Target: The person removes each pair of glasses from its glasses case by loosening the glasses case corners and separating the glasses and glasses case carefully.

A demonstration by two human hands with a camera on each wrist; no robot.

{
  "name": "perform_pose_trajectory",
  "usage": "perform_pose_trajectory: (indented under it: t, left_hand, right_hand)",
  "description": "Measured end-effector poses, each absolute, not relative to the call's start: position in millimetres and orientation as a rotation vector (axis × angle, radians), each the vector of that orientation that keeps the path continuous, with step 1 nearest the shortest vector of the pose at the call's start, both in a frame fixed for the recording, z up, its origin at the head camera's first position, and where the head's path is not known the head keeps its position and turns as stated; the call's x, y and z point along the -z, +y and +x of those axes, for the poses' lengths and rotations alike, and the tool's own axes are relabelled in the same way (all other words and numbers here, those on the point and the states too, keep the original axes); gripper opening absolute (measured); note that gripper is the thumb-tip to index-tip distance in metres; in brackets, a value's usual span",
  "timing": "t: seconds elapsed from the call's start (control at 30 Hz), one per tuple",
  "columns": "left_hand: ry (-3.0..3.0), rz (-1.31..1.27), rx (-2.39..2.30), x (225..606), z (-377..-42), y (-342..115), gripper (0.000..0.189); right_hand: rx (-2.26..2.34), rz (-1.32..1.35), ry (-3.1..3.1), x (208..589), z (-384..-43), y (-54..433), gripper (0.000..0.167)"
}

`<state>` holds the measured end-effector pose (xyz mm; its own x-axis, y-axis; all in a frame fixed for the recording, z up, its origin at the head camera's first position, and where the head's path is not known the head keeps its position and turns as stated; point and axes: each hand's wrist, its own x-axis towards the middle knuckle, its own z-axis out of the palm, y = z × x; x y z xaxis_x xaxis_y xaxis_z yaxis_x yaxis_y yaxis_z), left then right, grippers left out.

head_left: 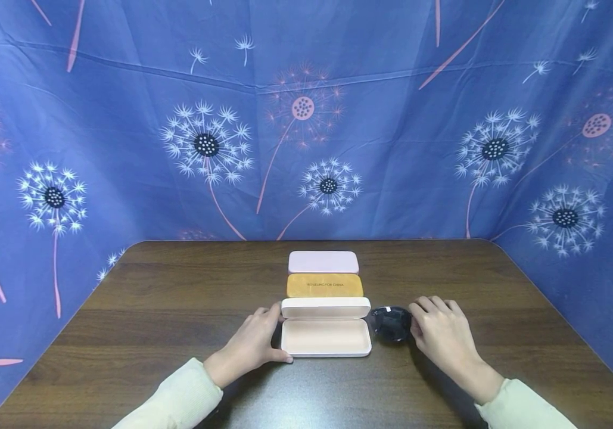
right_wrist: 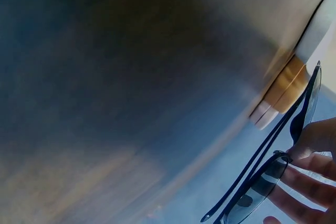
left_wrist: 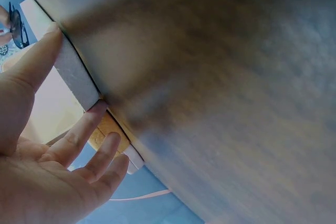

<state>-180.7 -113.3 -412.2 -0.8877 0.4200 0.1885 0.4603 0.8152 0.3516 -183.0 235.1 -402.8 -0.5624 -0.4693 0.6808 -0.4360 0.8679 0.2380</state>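
Glasses point(head_left: 394, 325): were just right of the white case point(head_left: 327, 355), pinched in the right hand point(head_left: 445, 336) between thumb and fingers. Could not tell contact with the table point(head_left: 140, 310) from a slight lift. Nearest, saw two pale sleeves point(head_left: 177, 396) reaching in over the table, with glare on the wood between. Found room to move in that middle stretch, and more on the outer side of each hand, out to the slanting left and right edges. Next, met the left hand point(head_left: 249, 342) gripping the white case's left end, thumb at the near corner, fingers toward the far one. Had most of the near rim exposed, but both ends hemmed in, by fingers on one side and by glasses on the other. Looked into a pale hollow, with the lid point(head_left: 326, 308) raised and tilted back. Just behind the lid, found the yellow case point(head_left: 324, 286) crowding close, marked with small dark lettering. Then came upon the lilac case point(head_left: 323, 262), close behind in the same column. Past it, saw a narrow strip of wood, the far edge with rounded corners, and a blue cloth point(head_left: 124, 119) printed with dandelions, hanging behind and along both sides.
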Motion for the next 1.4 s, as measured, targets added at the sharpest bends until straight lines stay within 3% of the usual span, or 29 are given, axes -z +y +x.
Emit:
perform_pose_trajectory:
  t: [1.4]
  left_hand:
    - [-2.915, -0.686, 0.622, 409, -179, -113, 0.083]
  right_hand:
    - [0.139, 0.524, -2.513, 409, -209, 239, 0.019]
